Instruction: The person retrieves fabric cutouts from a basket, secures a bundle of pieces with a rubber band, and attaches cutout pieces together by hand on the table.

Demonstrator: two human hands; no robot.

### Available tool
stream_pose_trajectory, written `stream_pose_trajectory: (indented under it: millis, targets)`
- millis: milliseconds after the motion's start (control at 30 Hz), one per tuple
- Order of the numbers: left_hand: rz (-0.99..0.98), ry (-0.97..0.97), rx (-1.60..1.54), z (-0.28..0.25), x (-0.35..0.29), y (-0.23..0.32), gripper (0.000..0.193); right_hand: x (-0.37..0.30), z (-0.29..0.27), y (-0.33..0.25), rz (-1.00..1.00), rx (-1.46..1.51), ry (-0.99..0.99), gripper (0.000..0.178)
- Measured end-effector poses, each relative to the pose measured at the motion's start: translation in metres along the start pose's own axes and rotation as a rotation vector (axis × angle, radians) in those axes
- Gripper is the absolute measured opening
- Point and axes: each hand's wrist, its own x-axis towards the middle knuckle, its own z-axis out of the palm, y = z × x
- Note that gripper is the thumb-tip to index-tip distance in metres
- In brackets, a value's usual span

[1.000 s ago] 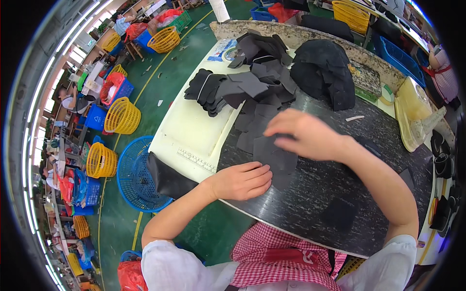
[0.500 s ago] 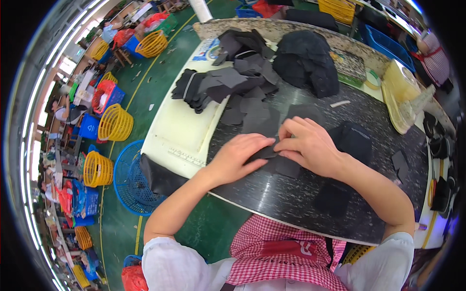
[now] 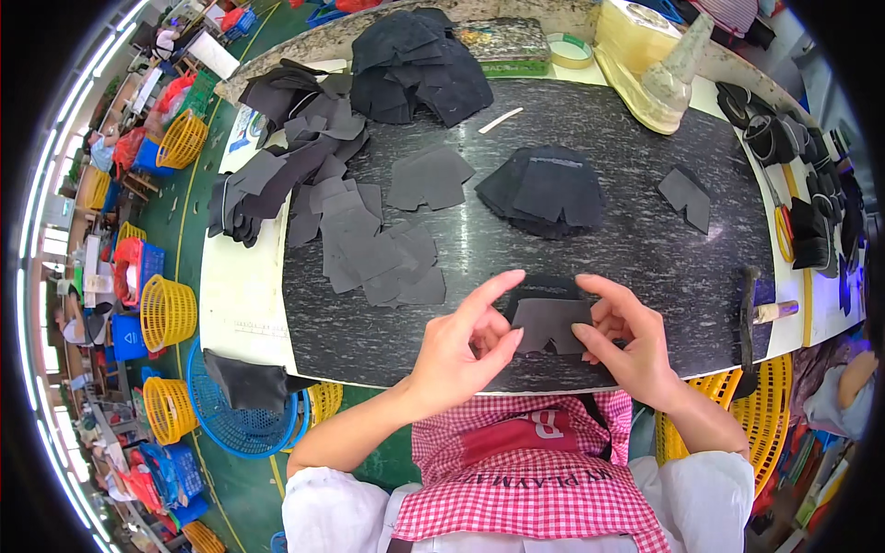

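Near the table's front edge lies a small grey cut piece [image 3: 551, 323] with a notch in its near edge. It rests over black cut pieces [image 3: 544, 284] that show past its far edge. My left hand [image 3: 470, 336] has its thumb at the piece's left edge, index finger stretched forward, other fingers curled. My right hand [image 3: 631, 336] pinches the right side, with the thumb on top. Farther off sits a stack of black cut pieces [image 3: 558, 189]. Left of that is a flat grey notched piece [image 3: 429, 178], then overlapping loose grey pieces [image 3: 355, 240].
A large black heap [image 3: 415, 74] stands at the back, near a tape roll [image 3: 570, 51] and a cream shoe-shaped form [image 3: 659, 78]. A hammer [image 3: 761, 313] lies at right. Past it are orange-handled scissors [image 3: 784, 235]. A blue basket [image 3: 244, 415] stands on the floor at left.
Both hands have come from the loose grey pieces to the table's near edge, with a grey piece between them over black ones. The view has swung to the right.
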Motion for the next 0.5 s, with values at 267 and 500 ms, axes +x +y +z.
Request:
stream_pose_trajectory:
  millis: [267, 500]
  targets:
    - [-0.103, -0.043, 0.217, 0.006, 0.01, 0.003, 0.045, 0.01, -0.001, 0.019, -0.276, -0.436, -0.057, 0.014]
    - [0.47, -0.023, 0.998, -0.001, 0.022, -0.009, 0.022, 0.033, -0.035, -0.003, -0.525, -1.002, -0.001, 0.012]
